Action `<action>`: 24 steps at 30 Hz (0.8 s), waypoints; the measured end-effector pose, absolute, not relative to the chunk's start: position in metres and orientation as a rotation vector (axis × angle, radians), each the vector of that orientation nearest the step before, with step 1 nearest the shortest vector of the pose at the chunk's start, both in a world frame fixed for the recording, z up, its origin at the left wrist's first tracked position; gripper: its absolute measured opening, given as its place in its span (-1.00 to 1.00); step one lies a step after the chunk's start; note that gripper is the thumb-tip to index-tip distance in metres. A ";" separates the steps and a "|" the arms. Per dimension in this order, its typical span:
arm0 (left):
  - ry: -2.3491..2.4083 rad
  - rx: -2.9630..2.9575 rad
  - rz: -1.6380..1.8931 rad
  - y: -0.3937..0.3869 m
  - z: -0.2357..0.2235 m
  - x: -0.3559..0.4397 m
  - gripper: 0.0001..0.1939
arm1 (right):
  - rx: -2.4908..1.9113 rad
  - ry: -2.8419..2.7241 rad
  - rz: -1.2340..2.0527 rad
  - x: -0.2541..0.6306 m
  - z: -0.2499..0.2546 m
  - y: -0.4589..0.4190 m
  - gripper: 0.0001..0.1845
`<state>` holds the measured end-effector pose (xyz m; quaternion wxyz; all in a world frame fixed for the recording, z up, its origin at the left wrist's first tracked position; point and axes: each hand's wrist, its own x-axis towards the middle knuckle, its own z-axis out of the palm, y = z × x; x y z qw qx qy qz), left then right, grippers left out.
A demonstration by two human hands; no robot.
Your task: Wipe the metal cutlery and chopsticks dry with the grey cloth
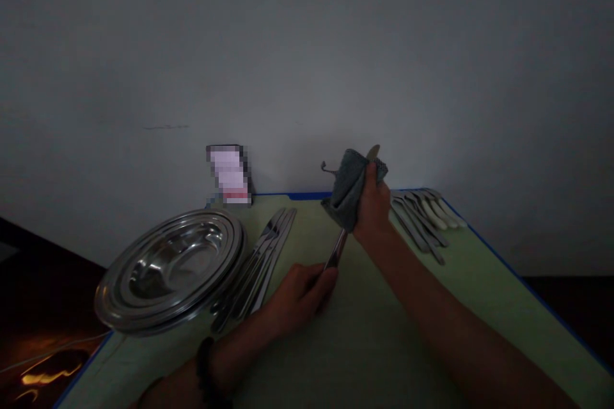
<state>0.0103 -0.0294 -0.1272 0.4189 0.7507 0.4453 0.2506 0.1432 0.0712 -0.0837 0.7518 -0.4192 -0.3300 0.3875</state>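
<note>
The knife [338,248] slants up and away over the table [355,345], tip leaning right. My left hand [304,291] is closed around its handle; higher up, my right [374,208] clamps the cloth [350,182] about its blade, tip protruding.

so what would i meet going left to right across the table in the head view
Stacked metal dishes, the left-hand group of cutlery, the left hand, the grey cloth gripped in the right hand, the right-hand group of cutlery.
</note>
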 end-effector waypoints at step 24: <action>1.262 1.584 0.780 -0.027 -0.128 0.016 -0.58 | -1.268 -1.127 0.795 0.110 -0.094 0.041 -0.43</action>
